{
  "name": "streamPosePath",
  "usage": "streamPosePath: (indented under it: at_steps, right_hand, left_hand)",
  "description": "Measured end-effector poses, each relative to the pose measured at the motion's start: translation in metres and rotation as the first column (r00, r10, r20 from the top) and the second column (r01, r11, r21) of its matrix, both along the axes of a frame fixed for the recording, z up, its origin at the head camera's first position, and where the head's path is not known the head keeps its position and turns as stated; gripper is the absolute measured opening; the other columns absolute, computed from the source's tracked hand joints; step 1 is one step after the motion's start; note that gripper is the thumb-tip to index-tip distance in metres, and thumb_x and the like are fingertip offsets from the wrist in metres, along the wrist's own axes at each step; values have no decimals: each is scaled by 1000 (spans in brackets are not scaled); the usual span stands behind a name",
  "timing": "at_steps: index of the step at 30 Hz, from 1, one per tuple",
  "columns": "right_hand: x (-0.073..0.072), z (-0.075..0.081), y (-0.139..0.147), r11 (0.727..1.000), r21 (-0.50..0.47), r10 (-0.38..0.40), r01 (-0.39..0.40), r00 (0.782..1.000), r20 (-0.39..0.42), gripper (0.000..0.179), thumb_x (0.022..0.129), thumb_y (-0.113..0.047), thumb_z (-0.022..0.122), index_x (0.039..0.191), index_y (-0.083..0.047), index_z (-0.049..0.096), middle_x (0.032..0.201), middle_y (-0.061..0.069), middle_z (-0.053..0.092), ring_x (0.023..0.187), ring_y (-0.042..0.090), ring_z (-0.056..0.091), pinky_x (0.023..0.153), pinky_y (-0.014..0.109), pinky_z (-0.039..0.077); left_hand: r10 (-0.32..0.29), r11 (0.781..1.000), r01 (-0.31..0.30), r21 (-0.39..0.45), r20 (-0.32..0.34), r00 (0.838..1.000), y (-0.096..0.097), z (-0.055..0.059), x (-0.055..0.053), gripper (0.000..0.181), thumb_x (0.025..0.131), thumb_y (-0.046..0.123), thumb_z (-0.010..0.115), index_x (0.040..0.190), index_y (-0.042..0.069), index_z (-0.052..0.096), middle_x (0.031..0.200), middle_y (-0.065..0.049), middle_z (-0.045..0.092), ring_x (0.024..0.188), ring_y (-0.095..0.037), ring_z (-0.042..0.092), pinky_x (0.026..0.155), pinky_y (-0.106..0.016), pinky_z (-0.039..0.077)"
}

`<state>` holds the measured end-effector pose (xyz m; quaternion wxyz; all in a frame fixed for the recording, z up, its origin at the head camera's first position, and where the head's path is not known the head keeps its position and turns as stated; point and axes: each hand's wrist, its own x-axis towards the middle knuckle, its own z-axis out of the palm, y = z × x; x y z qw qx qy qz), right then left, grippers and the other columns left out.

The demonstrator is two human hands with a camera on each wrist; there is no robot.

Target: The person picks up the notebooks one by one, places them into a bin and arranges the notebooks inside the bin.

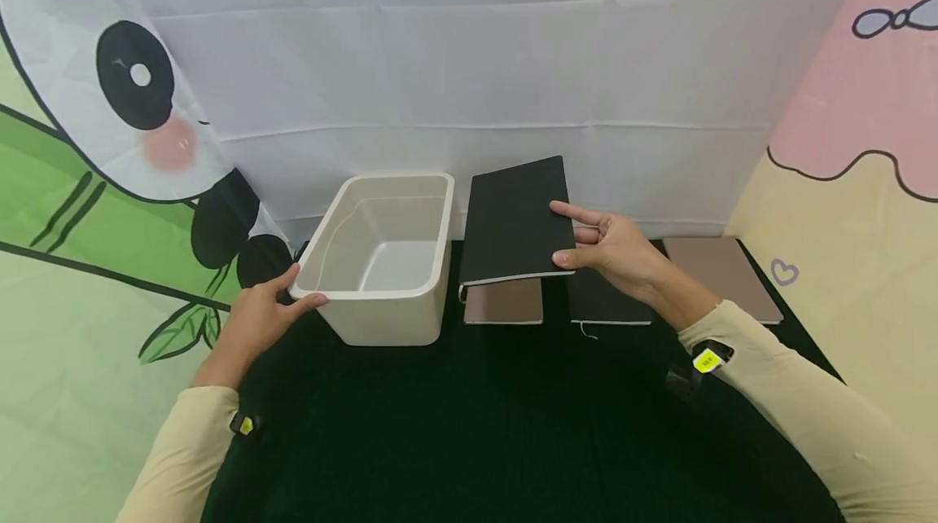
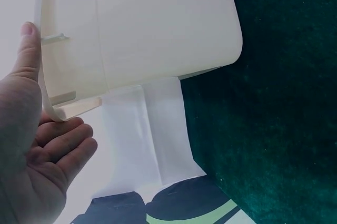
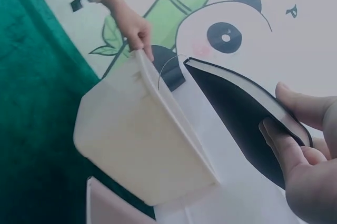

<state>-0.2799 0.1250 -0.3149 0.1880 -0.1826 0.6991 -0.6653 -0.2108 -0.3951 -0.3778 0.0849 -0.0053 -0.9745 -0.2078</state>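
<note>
A cream plastic bin (image 1: pixel 388 315) stands at the middle left, its inside bare in the head view. My left hand (image 1: pixel 256 319) grips the bin's near left corner, with the thumb on the rim (image 2: pixel 42 66) and the other fingers below it in the left wrist view. My right hand (image 1: pixel 611 250) holds a black notebook (image 1: pixel 516 217) by its right edge, thumb on one side and fingers on the other. The notebook is raised just right of the bin, tilted, its white page edges showing. A thin ribbon (image 3: pixel 160 74) hangs from it.
Below the raised notebook lies a brown notebook (image 1: pixel 504 303). Beside it is another black notebook (image 1: pixel 608 301) with a white ribbon, partly behind my right hand. A larger brown notebook (image 1: pixel 718 274) lies far right. Dark green cloth (image 1: pixel 513 425) covers the table; a white curtain (image 1: pixel 476 67) hangs behind.
</note>
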Motion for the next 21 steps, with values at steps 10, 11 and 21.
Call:
streamPosePath:
  at_steps: [10, 11, 21]
  right_hand:
    - [-24, 10, -61, 996, -83, 17, -17, 1000, -2, 82, 86, 6, 78, 156, -20, 45, 163, 12, 34, 156, 25, 16, 122, 47, 28]
    - [-26, 10, -68, 996, -90, 17, -17, 1000, -2, 82, 85, 6, 79, 156, -20, 46, 169, 12, 17, 157, 29, 14, 120, 47, 30]
    - [-46, 10, -127, 995, -96, -32, 34, 999, 30, 79, 82, 4, 83, 151, -22, 54, 134, 15, 64, 122, 17, 60, 101, 32, 51]
  left_hand:
    - [1, 1000, -1, -8, -22, 1000, -1, 0, 1, 93, 93, 61, 65, 157, 2, 34, 142, -38, 50, 117, -52, 59, 91, -68, 49]
    - [2, 1000, -2, -6, -19, 1000, -1, 0, 1, 93, 93, 61, 65, 158, 2, 33, 145, -38, 46, 122, -54, 56, 94, -70, 47]
    - [28, 1000, -28, 10, 11, 1000, 0, -1, 0, 98, 91, 67, 64, 160, 5, 30, 149, -36, 42, 131, -57, 48, 100, -72, 42]
